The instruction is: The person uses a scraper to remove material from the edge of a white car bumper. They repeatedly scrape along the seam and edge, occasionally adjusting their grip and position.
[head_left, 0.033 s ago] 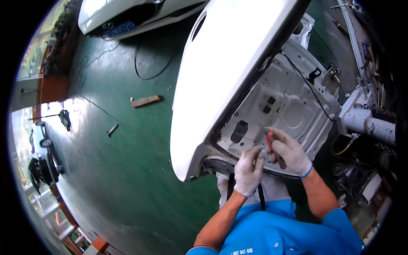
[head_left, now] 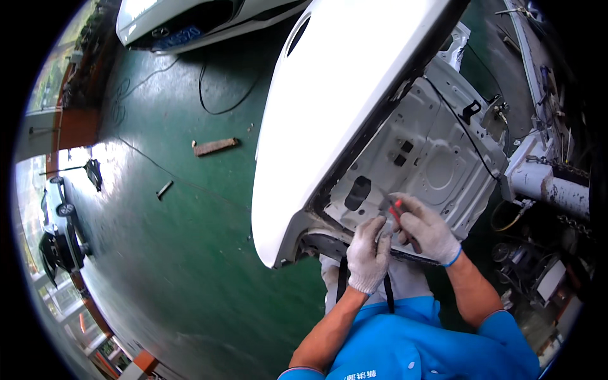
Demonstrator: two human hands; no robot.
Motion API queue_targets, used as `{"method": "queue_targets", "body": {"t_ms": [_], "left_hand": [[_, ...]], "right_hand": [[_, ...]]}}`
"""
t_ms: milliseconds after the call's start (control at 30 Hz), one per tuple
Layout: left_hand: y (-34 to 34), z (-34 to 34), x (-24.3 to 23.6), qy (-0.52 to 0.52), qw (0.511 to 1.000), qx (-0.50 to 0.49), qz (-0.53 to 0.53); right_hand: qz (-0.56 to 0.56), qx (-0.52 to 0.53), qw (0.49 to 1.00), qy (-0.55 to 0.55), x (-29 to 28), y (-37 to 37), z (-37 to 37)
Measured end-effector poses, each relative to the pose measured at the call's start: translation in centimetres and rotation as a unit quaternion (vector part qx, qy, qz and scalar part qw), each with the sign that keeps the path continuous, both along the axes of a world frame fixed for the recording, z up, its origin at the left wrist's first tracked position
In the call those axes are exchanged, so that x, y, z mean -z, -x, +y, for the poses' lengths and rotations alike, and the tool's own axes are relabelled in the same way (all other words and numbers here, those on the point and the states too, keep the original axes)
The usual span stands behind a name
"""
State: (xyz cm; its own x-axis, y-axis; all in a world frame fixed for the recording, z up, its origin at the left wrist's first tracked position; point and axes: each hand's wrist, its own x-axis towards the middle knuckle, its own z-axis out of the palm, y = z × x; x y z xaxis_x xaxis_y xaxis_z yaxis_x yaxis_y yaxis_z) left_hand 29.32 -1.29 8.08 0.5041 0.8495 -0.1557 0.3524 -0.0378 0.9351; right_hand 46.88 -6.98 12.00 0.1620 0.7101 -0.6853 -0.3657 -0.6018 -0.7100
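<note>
My right hand (head_left: 425, 228), in a white knit glove, grips a slim hand tool (head_left: 397, 213) with red and dark parts and a thin grey tip. Its exact kind is unclear. My left hand (head_left: 368, 256), gloved alike, is just beside it, fingers curled together; whatever they may pinch is too small or hidden to name. Both hands are over the near end of a large white car body part (head_left: 316, 120). Beneath and beyond them lies its bare light-grey inner metal panel (head_left: 411, 133), with cut-out holes and a round pressed shape.
A black cable (head_left: 459, 120) crosses the inner panel. At right stand a white metal post (head_left: 551, 183) with chains and dark equipment (head_left: 525, 266). On the green floor lie a wooden block (head_left: 215, 147), a small bar (head_left: 164, 189) and cables. Another white car (head_left: 209, 22) stands far ahead.
My right hand and the tool have shifted slightly left, with the tool's tip swinging farther left. The left hand stays almost in place, and the whole view has moved a little.
</note>
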Motion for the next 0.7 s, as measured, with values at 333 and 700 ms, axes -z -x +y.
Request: {"method": "queue_targets", "body": {"t_ms": [333, 700], "left_hand": [[-1.5, 4.9, -2.3, -0.235, 0.966, 0.008, -0.11], [-4.2, 9.3, -1.9, -0.235, 0.951, 0.142, -0.145]], "right_hand": [[-0.247, -0.102, 0.946, -0.184, 1.4, 4.2, 3.5], [-0.589, -0.377, 0.697, -0.158, 6.3, 3.5, 0.7]]}}
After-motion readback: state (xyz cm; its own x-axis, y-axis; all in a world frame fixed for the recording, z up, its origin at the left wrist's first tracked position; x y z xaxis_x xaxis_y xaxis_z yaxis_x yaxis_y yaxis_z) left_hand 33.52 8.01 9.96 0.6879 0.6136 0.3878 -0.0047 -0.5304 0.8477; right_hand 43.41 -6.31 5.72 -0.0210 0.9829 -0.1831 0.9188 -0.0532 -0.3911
